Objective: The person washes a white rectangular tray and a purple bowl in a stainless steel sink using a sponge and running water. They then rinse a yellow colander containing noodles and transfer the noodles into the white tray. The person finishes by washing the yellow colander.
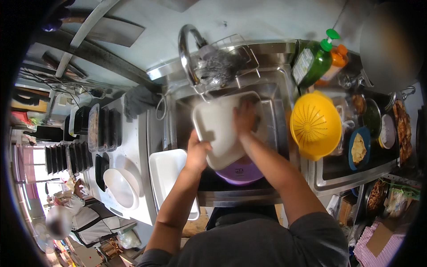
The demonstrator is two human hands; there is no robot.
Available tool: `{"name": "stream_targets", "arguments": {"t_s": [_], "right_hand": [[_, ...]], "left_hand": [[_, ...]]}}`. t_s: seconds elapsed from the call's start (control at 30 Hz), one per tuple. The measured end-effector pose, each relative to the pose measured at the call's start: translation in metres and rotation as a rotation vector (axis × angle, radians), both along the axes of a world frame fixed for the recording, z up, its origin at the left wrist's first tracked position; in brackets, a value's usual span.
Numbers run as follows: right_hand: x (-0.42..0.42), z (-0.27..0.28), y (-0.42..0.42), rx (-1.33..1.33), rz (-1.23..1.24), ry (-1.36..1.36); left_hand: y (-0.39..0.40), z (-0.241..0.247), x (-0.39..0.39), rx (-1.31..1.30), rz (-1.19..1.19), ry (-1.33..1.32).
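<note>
A white rectangular tray (220,128) is tilted over the stainless steel sink (282,133). Its left edge is gripped by my left hand (197,152), the thumb lying over the rim. My right hand (245,117), blurred, lies against the tray's inner surface towards its right side; whether it holds a scrubber cannot be made out. Partly beneath the tray is a purple basin (240,173). The curved chrome faucet (182,50) rises behind, beside a wire rack (255,63) with a crumpled, shiny item.
Left of the sink are another white tray (166,167), white bowls (121,188) and stacked black containers (111,128). To the right stand a yellow colander (315,125), a green pump bottle (315,63) and dishes of food. A person (90,220) is at the far left.
</note>
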State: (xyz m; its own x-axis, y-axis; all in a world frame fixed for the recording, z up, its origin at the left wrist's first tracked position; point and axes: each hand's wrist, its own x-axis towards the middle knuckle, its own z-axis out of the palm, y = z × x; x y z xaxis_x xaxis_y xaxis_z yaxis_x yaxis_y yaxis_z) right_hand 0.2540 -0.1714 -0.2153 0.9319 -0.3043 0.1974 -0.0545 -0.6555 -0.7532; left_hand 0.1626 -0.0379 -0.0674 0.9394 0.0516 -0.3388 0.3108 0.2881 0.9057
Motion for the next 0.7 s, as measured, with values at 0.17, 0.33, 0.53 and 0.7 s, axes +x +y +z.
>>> {"name": "stream_targets", "arguments": {"t_s": [0.17,0.33,0.53,0.7], "right_hand": [[-0.048,0.120,0.055,0.413,0.522,-0.028],[-0.077,0.105,0.037,0.304,0.827,-0.120],[-0.092,0.080,-0.038,0.084,1.046,-0.173],[-0.042,-0.018,-0.050,-0.171,0.595,-0.050]], "left_hand": [[0.007,-0.006,0.015,-0.099,-0.046,0.090],[0.023,-0.004,0.027,-0.113,0.034,0.045],[0.045,0.002,0.016,0.020,0.113,0.120],[0.024,0.016,0.003,0.021,0.107,0.079]]}}
